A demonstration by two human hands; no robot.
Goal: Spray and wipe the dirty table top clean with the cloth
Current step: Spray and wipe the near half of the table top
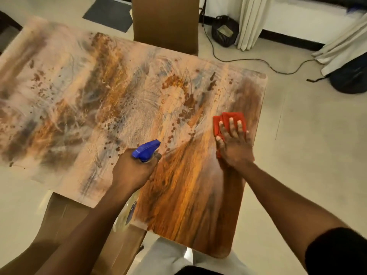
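Note:
The wooden table top (103, 92) is covered with pale dusty smears and brown specks over most of its left and middle. Its near right part (188, 195) shows bare glossy wood grain. My right hand (234, 143) presses flat, fingers spread, on a red cloth (228, 119) near the table's right edge. My left hand (132, 170) grips a spray bottle with a blue trigger head (147, 149), nozzle aimed away from me over the table. The bottle's clear body (127, 213) is partly hidden under my forearm.
A brown chair back (164, 24) stands at the table's far side and another brown chair (65, 217) at the near left. A black basket (224, 30), a cable on the floor (258, 60), curtains (252, 20) and a dark bag (349, 76) lie to the right.

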